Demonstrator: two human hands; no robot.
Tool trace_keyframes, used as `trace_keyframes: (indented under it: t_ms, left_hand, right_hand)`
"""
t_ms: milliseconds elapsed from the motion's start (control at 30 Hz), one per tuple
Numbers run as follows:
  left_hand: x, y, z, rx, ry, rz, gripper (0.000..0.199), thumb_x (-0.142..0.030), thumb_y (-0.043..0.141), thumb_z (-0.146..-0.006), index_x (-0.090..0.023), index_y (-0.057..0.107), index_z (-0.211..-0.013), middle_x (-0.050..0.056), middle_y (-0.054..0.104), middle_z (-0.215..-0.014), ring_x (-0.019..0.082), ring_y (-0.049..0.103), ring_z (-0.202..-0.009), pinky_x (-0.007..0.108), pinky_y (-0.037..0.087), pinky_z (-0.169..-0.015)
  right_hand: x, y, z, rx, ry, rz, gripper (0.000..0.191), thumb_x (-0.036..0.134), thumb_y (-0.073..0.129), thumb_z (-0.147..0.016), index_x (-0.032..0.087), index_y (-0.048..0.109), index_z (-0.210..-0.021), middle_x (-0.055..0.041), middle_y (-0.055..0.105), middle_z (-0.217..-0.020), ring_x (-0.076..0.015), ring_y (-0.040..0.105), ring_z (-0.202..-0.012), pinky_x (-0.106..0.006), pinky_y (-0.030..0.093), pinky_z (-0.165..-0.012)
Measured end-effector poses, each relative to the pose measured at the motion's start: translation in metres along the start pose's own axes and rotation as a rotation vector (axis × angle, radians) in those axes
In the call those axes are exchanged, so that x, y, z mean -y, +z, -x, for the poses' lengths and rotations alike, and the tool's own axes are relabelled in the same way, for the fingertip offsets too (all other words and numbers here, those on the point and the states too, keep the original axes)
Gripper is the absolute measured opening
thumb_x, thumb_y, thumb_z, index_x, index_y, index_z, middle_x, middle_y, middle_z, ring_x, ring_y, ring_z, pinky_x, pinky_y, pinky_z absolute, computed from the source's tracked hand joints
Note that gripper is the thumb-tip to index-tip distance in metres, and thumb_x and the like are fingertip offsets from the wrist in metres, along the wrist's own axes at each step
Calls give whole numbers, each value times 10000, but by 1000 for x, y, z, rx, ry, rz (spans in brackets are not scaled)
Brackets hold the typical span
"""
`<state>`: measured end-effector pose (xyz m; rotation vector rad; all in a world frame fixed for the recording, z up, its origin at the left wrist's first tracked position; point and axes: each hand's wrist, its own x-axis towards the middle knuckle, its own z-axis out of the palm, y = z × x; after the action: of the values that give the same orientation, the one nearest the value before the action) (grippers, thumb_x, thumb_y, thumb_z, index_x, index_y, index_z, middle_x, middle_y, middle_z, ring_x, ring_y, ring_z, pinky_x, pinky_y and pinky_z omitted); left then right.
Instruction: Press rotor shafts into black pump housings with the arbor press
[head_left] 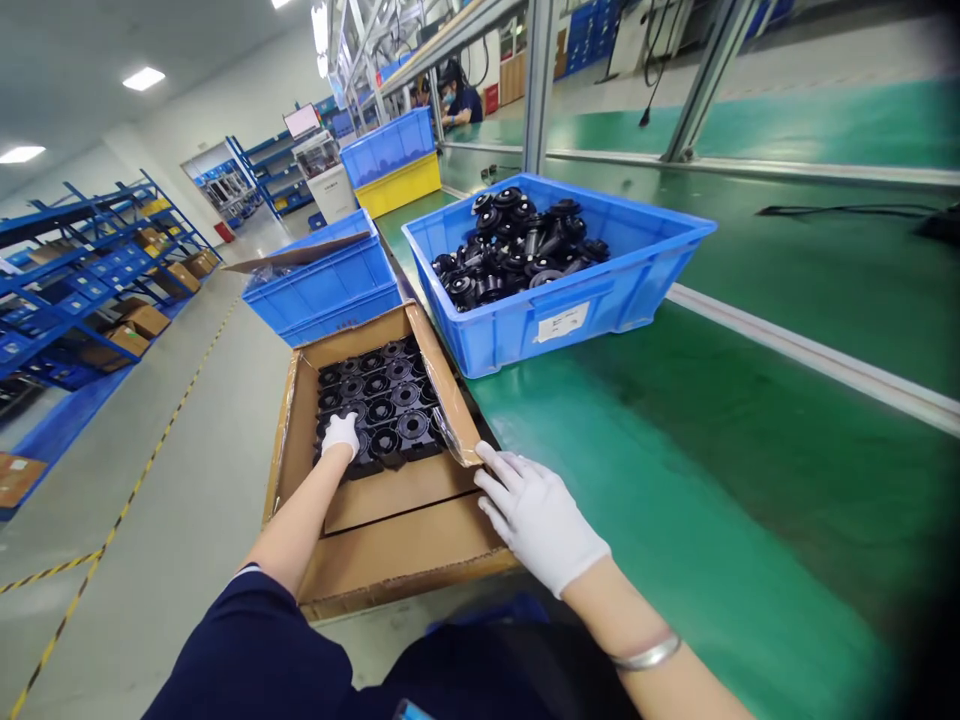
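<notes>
Round black plastic parts lie rowed under the white-gloved left hand, grip unclear; the white-gloved right hand, loosely spread, rests nearby.

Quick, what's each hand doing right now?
Left hand: at the black parts in the carton; whether it grips one cannot be told.
Right hand: open, at the carton's flap.
</notes>
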<state>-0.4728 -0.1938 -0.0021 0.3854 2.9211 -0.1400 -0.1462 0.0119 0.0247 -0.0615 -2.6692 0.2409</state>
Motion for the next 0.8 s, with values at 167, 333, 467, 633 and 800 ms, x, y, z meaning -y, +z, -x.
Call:
trace_keyframes:
  t_ms: [167, 333, 467, 633, 800]
  left_hand:
    - [2, -3, -15, 99, 32, 9, 400, -330, 635, -924, -189, 537, -1285, 103, 568, -1285, 260, 603, -1105, 460, 540, -913]
    - [-4, -8, -18, 117, 0, 42, 396, -335, 646, -917, -191, 546, -1272, 98, 579, -1265, 260, 609, -1099, 447, 544, -901]
    - [-4, -17, -2, 70, 37, 106, 383, -331, 646, -918, -194, 553, -1264, 91, 591, -1246, 255, 616, -1089, 438, 545, -898]
    - [9, -37, 23, -27, 51, 232, 391, -331, 628, -929, -182, 541, -1280, 98, 595, -1246, 253, 620, -1083, 455, 542, -909]
    - [22, -74, 56, -147, 65, 408, 453, -305, 649, -907, -179, 508, -1318, 97, 643, -1192, 248, 648, -1049, 447, 540, -927]
  right_hand:
    - [0, -1, 0, 11, 7, -13, 191, 224, 562, -920, 162, 678, -1059, -140, 548, -1409, -302, 571, -1150, -474, 443, -985]
    - [-1, -2, -1, 7, 11, -22, 164, 212, 559, -918, 163, 686, -1010, -143, 552, -1404, -294, 590, -1122, -473, 447, -975]
    - [-1, -4, -1, -13, 24, -28, 161, 219, 543, -929, 170, 688, -982, -132, 562, -1396, -287, 603, -1104, -463, 459, -956]
    - [-1, -6, -2, -8, 25, -44, 155, 213, 537, -931, 171, 684, -955, -124, 565, -1394, -289, 612, -1092, -456, 467, -950]
    - [-1, -5, -2, -8, 23, -59, 171, 213, 516, -940, 164, 679, -943, -134, 559, -1397, -291, 616, -1081, -462, 467, -947]
